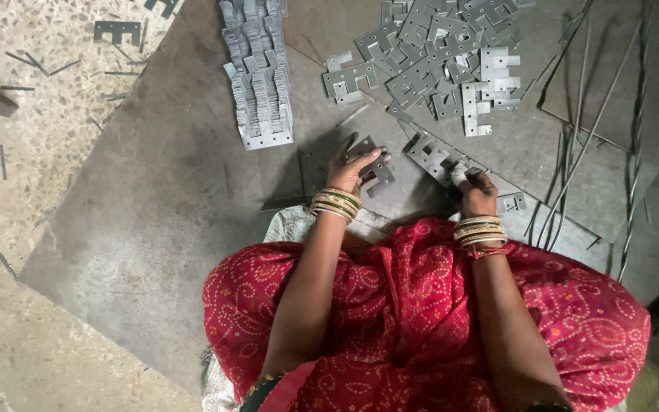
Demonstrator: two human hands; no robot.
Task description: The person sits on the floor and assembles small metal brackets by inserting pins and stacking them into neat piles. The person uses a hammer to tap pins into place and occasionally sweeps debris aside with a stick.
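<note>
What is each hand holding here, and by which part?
The left hand grips a notched grey metal plate by its near edge. The right hand pinches the near end of another notched plate; its fingertip looks taped.

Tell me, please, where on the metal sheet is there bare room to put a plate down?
The metal sheet is bare left of the left hand, below the neat stack of plates. A narrower strip lies between that stack and the loose pile. Crowded: the pile, the space around the right hand, and the rods at right.
</note>
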